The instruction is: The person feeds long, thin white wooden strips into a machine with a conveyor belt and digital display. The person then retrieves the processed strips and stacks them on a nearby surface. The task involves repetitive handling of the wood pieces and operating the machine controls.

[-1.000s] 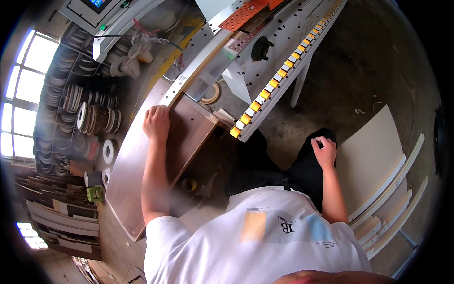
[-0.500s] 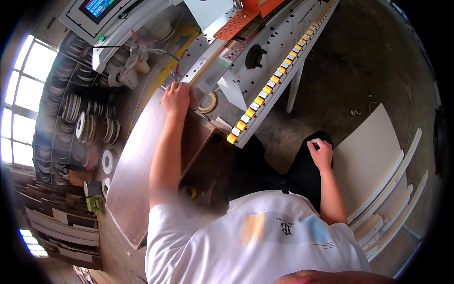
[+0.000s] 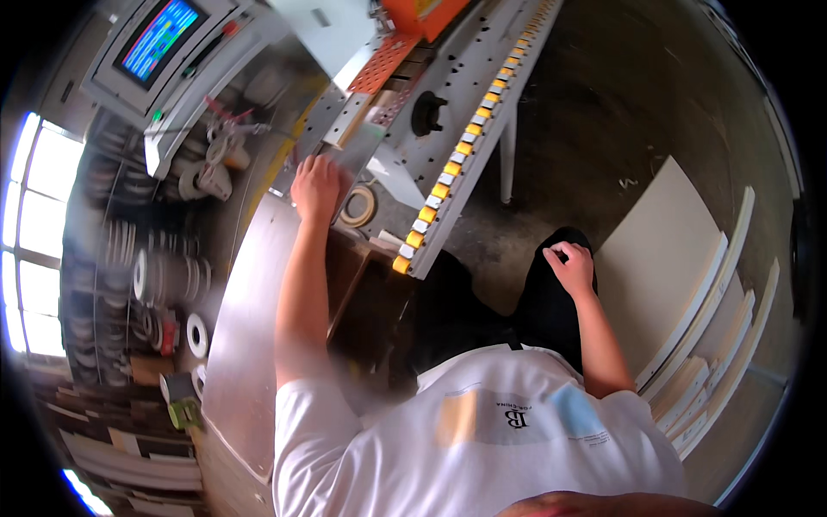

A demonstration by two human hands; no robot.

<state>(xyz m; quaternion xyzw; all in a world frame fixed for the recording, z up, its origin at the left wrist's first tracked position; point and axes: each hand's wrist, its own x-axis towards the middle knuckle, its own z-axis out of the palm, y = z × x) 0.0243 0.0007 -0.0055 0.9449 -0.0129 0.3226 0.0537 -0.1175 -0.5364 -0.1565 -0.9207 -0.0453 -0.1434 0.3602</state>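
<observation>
My left hand reaches out at the near end of the edge-banding machine's bed, palm down, its fingers forward and holding nothing I can see. Just beyond it a narrow pale board with a brown edge lies on the bed, its far part running under a perforated orange plate. A gap shows between board and fingertips. A clear guard, partly blurred, is beside the hand. My right hand rests over my right knee, loosely curled, thumb and forefinger apart with nothing between them.
A roller rail with yellow wheels slants along the machine. A smooth-topped table stands at left, beside racks of edging rolls. A tape ring lies near the bed. White panels lean at right; a control screen is upper left.
The board has slid away from my left hand, further into the machine. The view has tilted and shifted slightly. My right hand stays by my knee.
</observation>
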